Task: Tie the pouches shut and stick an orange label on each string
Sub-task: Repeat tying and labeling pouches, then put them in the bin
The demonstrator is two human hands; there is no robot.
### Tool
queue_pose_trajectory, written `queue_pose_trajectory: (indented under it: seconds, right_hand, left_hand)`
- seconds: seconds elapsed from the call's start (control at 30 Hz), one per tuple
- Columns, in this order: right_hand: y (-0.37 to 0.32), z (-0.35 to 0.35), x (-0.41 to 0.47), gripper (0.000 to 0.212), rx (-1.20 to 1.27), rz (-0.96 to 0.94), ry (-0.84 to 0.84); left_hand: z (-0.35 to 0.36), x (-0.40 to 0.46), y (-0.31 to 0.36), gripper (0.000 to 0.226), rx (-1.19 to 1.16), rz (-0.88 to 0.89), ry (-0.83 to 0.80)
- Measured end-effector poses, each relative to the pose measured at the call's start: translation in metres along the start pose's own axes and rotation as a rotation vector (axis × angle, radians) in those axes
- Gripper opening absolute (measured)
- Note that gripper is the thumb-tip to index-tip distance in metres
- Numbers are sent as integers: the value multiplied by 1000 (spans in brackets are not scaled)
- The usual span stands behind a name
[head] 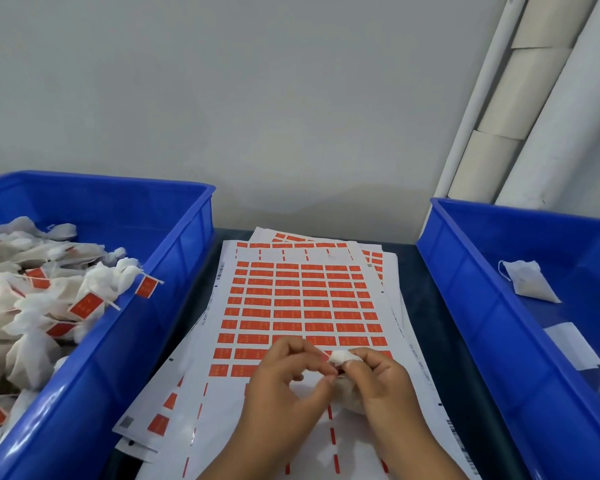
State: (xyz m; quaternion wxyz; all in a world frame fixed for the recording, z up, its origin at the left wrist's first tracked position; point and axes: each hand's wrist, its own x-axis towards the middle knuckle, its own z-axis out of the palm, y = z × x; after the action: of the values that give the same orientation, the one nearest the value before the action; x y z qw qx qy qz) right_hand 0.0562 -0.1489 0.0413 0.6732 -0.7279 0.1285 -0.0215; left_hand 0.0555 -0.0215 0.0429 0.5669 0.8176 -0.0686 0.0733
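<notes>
The person's two hands meet low in the middle of the view, over a stack of label sheets (302, 306) that lies on the dark surface (426, 306) between two blue bins. The right hand (381, 382) has its fingers curled around a small white pouch (342, 358), whose gathered top pokes out above the thumb and forefinger while its body is mostly hidden beneath the palm. The left hand (284, 375) is also curled, its thumb and forefinger tips pinched together right at the neck of the pouch; whether it has hold of the string or a label cannot be told, though a sliver of orange shows between the two hands. The top sheet carries rows of orange labels (312, 284), with the lower rows already peeled away to bare backing. The left bin (174, 237) is heaped with tied pouches (32, 306), many with orange labels on their strings. The right bin (492, 306) holds one loose white pouch (529, 280) lying near its far end. A pale wall stands behind, with white pipes (534, 98) running up the right side.
</notes>
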Motion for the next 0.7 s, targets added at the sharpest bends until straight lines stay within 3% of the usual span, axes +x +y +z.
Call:
queue_pose_trajectory:
  seconds: [0.17, 0.27, 0.4, 0.7]
  right_hand:
    - [1, 0, 0, 24, 71, 53, -12]
    - [1, -1, -1, 29, 91, 81, -27]
    - [1, -3, -1, 21, 118, 119, -107]
    - [2, -1, 0, 23, 64, 113, -98]
  left_hand:
    - [2, -1, -3, 32, 136, 88, 44]
    - [2, 0, -5, 27, 200, 127, 52]
    - [2, 2, -10, 19, 284, 171, 16]
    - [1, 3, -9, 19, 396, 141, -75]
